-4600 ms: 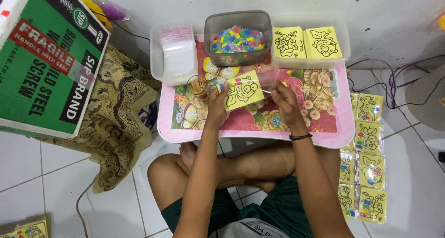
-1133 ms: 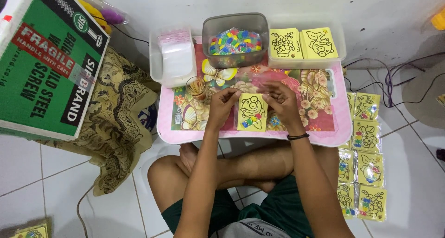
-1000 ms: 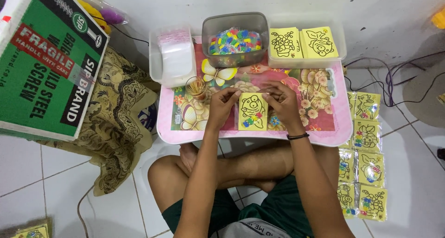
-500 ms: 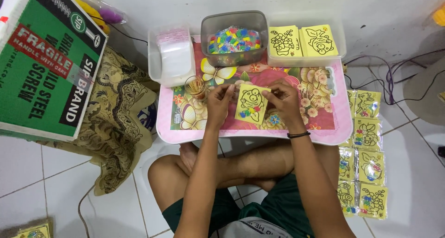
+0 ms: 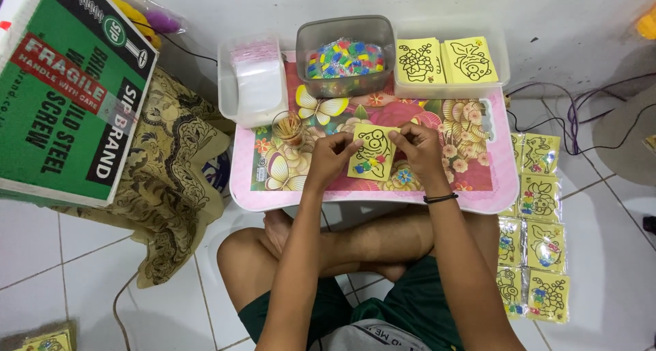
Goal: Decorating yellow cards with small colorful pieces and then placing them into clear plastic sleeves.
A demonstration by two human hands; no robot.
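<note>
Both hands hold one yellow card (image 5: 372, 153) with a black animal outline and a few coloured bits at its lower edge. My left hand (image 5: 333, 153) pinches its left edge and my right hand (image 5: 415, 146) pinches its upper right corner. The card hangs just above a small pink floral table (image 5: 273, 197) in front of my crossed legs. A black band sits on my right wrist.
At the table's back stand a grey tub of small coloured pieces (image 5: 346, 56), a clear box of yellow cards (image 5: 444, 61), a white box of clear sleeves (image 5: 254, 81) and a small cup of sticks (image 5: 288, 128). Packed cards (image 5: 536, 235) lie on the floor at right. A green carton (image 5: 68, 85) stands left.
The card has shifted slightly and is now tilted between my hands; earlier it lay lower on the table. My fingers have moved along its edges.
</note>
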